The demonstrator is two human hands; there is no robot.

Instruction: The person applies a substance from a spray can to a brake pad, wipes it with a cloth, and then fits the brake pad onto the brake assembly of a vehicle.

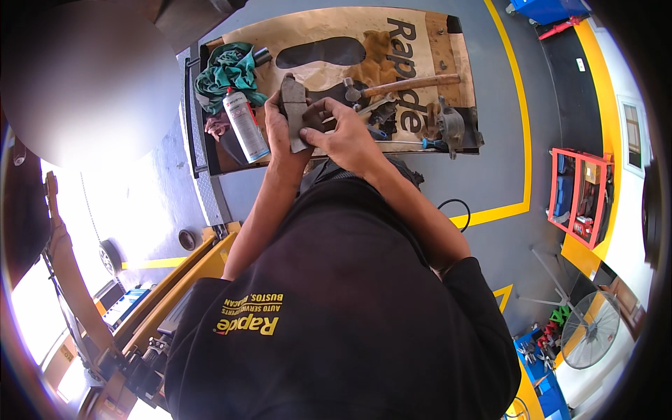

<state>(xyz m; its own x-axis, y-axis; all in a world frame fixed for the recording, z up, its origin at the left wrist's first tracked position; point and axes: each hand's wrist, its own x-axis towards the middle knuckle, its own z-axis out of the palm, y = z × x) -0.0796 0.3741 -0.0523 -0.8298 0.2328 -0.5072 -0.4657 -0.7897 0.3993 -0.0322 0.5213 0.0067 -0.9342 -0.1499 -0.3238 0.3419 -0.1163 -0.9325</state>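
Observation:
My left hand (pixel 277 120) grips a flat grey brake pad (pixel 294 112) held upright over a paper-covered workbench (pixel 315 28). My right hand (pixel 339 136) touches the pad's lower right with its thumb, fingers curled beside it. Left of my hands stand a spray can (pixel 245 124) and a crumpled green cloth (pixel 227 73). Behind the right hand lie a hammer (pixel 413 84), a metal wrench (pixel 378 103) and a blue-handled screwdriver (pixel 434 144). A grey cast metal part (pixel 448 126) rests at the bench's right end, and a brown rag (pixel 378 52) lies farther back.
A red tool cart (pixel 577 196) stands by the right wall, above a pedestal fan (pixel 588 329). Blue tool storage (pixel 535 364) is at lower right. A yellow lift (pixel 203 262) and a loose wheel (pixel 112 255) are at lower left. A black hose (pixel 455 203) curves near my right arm.

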